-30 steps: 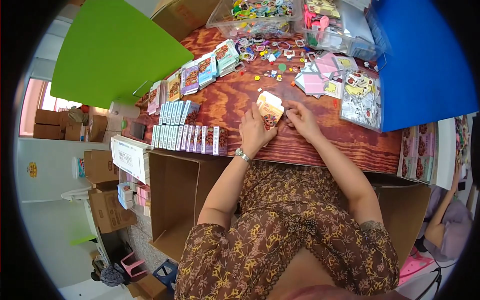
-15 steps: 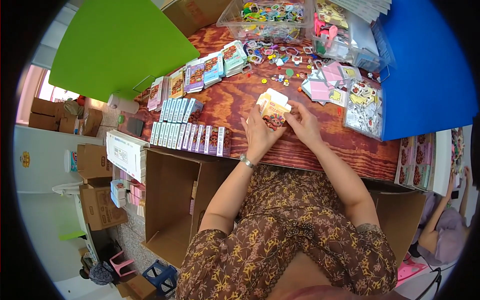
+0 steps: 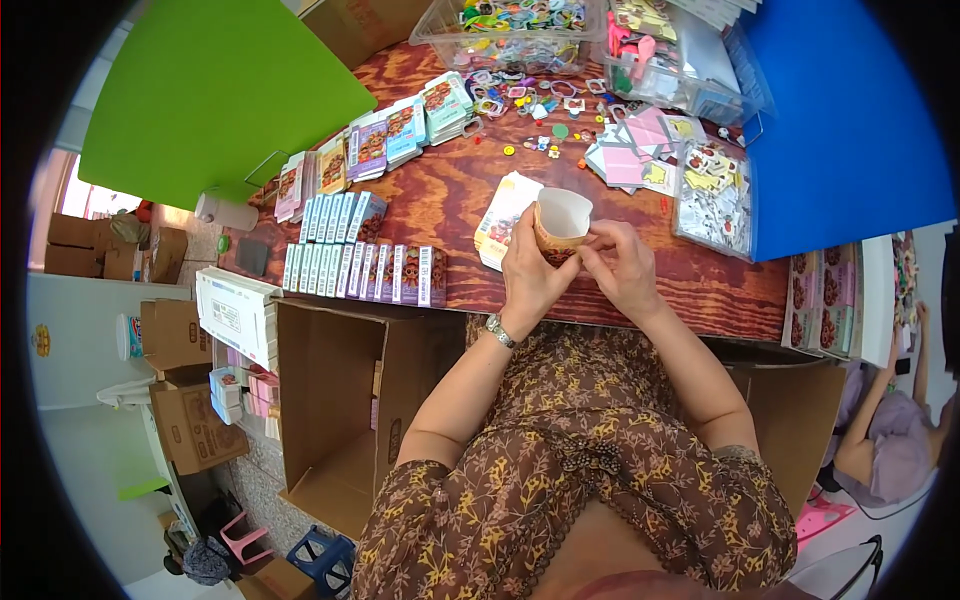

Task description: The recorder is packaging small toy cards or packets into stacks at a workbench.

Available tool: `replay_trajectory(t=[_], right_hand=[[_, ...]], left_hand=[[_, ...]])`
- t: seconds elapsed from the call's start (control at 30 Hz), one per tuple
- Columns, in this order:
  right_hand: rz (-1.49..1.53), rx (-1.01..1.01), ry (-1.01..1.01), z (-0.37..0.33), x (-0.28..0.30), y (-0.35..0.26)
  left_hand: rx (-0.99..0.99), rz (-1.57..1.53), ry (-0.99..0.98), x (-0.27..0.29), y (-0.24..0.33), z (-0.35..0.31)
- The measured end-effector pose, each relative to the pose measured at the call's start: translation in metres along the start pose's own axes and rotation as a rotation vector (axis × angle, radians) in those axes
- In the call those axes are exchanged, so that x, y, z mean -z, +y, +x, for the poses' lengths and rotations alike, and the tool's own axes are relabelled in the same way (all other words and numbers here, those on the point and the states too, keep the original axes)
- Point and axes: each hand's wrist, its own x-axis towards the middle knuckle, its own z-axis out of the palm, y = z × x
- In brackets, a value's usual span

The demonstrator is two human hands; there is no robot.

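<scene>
A small orange-and-white carton point(image 3: 563, 222) is bowed open into a tube between my hands, its white inside facing up. My left hand point(image 3: 532, 280) is closed round its left and near sides. At the right edge of the carton, my right hand point(image 3: 622, 268) pinches with thumb and fingers. Just left of it, on the red-brown wood-grain table, lies a stack of flat orange cartons point(image 3: 508, 208), partly covered by my left hand. Filled blue and purple boxes point(image 3: 365, 272) stand in rows farther left.
Stacks of flat cartons point(image 3: 367, 148) fan out at the back left. Trinkets point(image 3: 545, 105) lie scattered before a clear bin point(image 3: 510, 45). Pink cards point(image 3: 630, 150) and a tray of packets point(image 3: 715, 205) are on the right. A green panel point(image 3: 210, 100) and blue panel point(image 3: 850, 130) flank the table.
The carton in my hands, flat before, has been squeezed open and tipped with its opening upward. The flat stack beside it now shows. The whole view has shifted slightly.
</scene>
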Motion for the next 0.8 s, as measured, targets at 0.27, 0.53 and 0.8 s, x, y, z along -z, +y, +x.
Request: replay_trajectory(t=[0.27, 0.53, 0.8], right_hand=[[-0.322, 0.246, 0.089, -0.005, 0.03, -0.004], [-0.258, 0.1, 0.077, -0.021, 0.049, -0.005], [-0.273, 0.053, -0.025, -0.03, 0.062, 0.001]], left_hand=[[0.017, -0.539, -0.126, -0.03, -0.002, -0.012], [-0.184, -0.337, -0.216, -0.046, -0.021, -0.019], [-0.165, -0.379, -0.232, -0.055, -0.01, -0.024]])
